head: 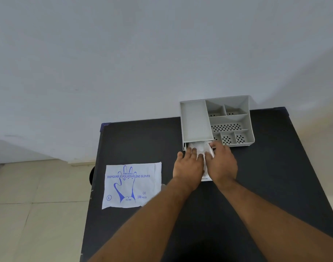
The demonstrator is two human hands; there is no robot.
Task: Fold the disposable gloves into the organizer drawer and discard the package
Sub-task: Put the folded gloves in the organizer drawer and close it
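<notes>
A black table (135, 144) fills the lower centre and right of the frame, its matte top plain and dark, with blue corner caps showing at its far left and far right corners. Behind it, a pale grey-white wall (143, 53) takes up the whole upper half. At the lower left lies a floor (29, 205) of cream tiles with thin grout lines.

At the table's far edge, right of centre, stands a grey plastic organizer (216, 120), touching or nearly touching the wall. Its left part is one long plain compartment; its right part is split into smaller compartments with perforated bottoms. From under its near left side a drawer (185, 146) is pulled out toward the viewer, and whitish, translucent gloves (201, 148) lie bunched in it.

Both hands rest on that bundle, side by side and touching at the fingers. The left hand (188, 167) lies palm down, fingers stretched forward over the gloves. The right hand (221, 163) is also palm down, fingers slightly curled over the right part of the bundle. Each grip is flat and pressing rather than pinching; whether any finger is closed around the plastic I cannot tell. A sliver of white shows between and below the wrists.

The package (131, 186) lies flat at the left-centre of the table, well apart from the drawer, white with a blue printed hand outline and the words DISPOSABLE POLYETHYLENE GLOVES.
</notes>
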